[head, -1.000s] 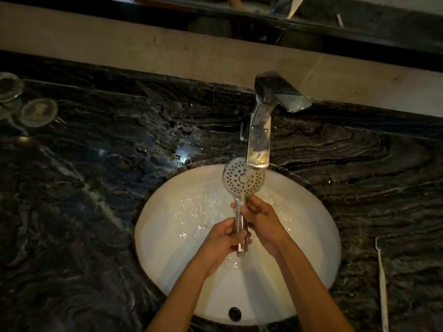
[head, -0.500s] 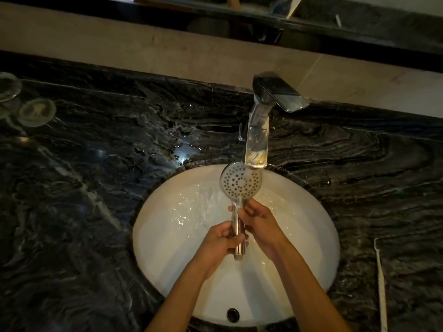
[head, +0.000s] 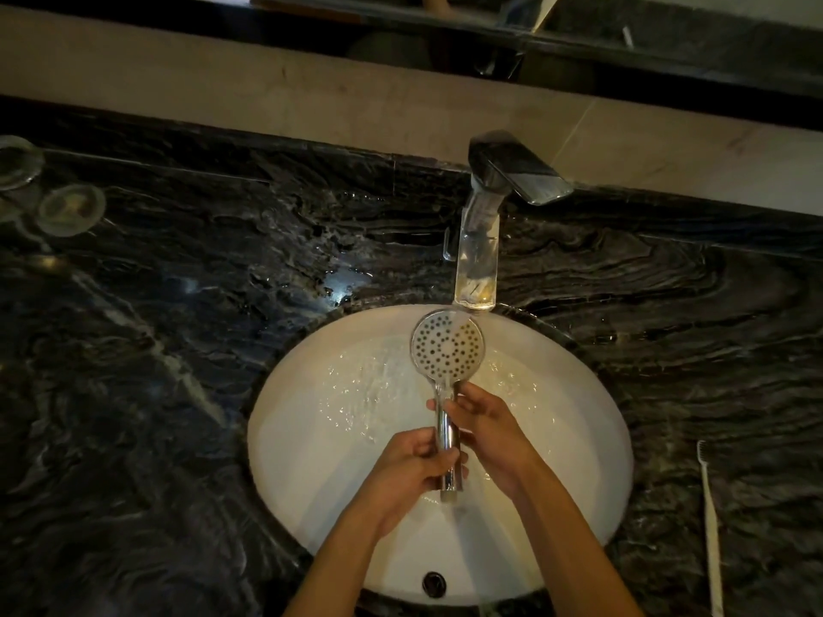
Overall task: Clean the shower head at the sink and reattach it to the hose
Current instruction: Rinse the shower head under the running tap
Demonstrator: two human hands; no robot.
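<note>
Head view: shower head (head: pixel 446 346) has lowered slightly under faucet (head: pixel 478 260).

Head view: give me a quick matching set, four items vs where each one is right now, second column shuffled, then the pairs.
Items:
1. shower head
2. toothbrush
3. left hand
4. right hand

Places:
A. on the dark counter, right of the sink
B. gripping the lower chrome handle
C. face up under the faucet stream
D. on the upper handle, just below the round face

Pairs: 1-C, 2-A, 3-B, 4-D
</note>
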